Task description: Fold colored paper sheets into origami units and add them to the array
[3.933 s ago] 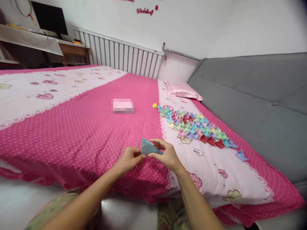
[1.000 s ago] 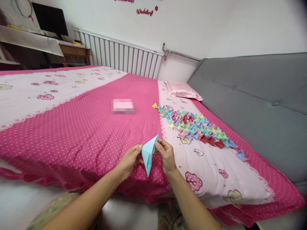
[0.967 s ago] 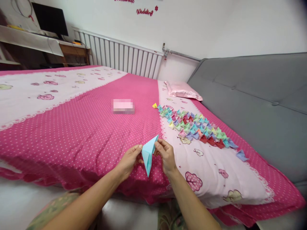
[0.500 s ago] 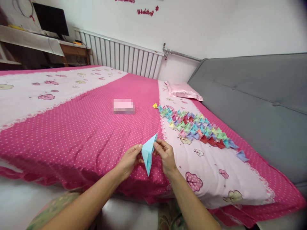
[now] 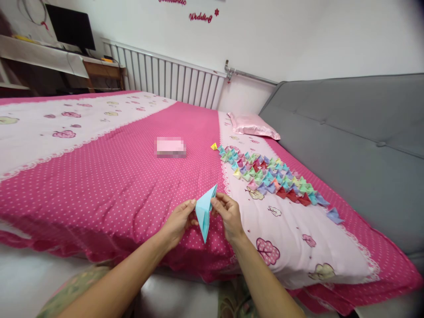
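Observation:
Between my two hands is a piece of light blue folded paper [image 5: 205,210], held above the near edge of the bed, with one point down and another up to the right. My left hand [image 5: 180,218] pinches its left side between thumb and fingers. On the other side, my right hand [image 5: 228,215] grips the upper right part, its thumb pressed near the fold. Several small folded paper boats [image 5: 265,172] in many colours stand in rows on the bedspread to the right, with a yellow one [image 5: 214,146] at the far left end and a purple one [image 5: 334,215] at the near right.
A pink patterned bedspread [image 5: 132,176] covers the bed. Beyond my hands lies a blurred pink block [image 5: 170,147]. A pink pillow [image 5: 253,126] rests near the grey headboard [image 5: 344,123]. White railings [image 5: 165,73] and a desk with a monitor [image 5: 70,27] stand at the back.

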`<state>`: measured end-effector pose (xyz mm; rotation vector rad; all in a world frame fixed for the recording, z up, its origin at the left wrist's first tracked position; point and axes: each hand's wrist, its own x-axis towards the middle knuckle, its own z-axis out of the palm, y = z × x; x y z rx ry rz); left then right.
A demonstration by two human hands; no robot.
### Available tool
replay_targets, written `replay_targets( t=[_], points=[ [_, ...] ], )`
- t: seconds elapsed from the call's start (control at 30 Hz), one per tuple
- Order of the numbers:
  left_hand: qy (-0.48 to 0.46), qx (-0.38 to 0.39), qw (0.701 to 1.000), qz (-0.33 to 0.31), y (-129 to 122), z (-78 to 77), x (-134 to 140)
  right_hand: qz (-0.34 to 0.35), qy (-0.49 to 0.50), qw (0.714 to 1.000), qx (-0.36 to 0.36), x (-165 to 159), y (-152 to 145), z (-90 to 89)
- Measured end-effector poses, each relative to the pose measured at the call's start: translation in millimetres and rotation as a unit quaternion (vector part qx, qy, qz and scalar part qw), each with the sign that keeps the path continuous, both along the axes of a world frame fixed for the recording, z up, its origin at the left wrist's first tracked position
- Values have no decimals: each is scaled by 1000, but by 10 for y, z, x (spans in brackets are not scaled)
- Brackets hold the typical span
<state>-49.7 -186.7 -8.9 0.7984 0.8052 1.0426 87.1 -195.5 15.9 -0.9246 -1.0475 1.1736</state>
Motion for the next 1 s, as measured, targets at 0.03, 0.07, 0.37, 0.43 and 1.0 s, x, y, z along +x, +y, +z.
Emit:
replay_targets(
  t=[0.03, 0.07, 0.37, 0.43, 1.0],
  points=[
    [-1, -1, 1000, 0, -1, 2, 0, 1, 2, 1000, -1, 0, 2, 0],
    [-3, -1, 1000, 0, -2, 5, 1, 1, 4, 1000, -3, 1, 4, -1],
    [5, 3, 1000, -8, -8, 18, -6, -1, 3, 1000, -4, 5, 10, -6],
    [12, 11, 1000, -2, -14, 33, -2, -8, 2, 1000, -4, 3, 8, -5],
    [85, 72, 994, 14, -60, 85, 14, 20, -126, 992, -7, -79, 3, -178]
  ],
)
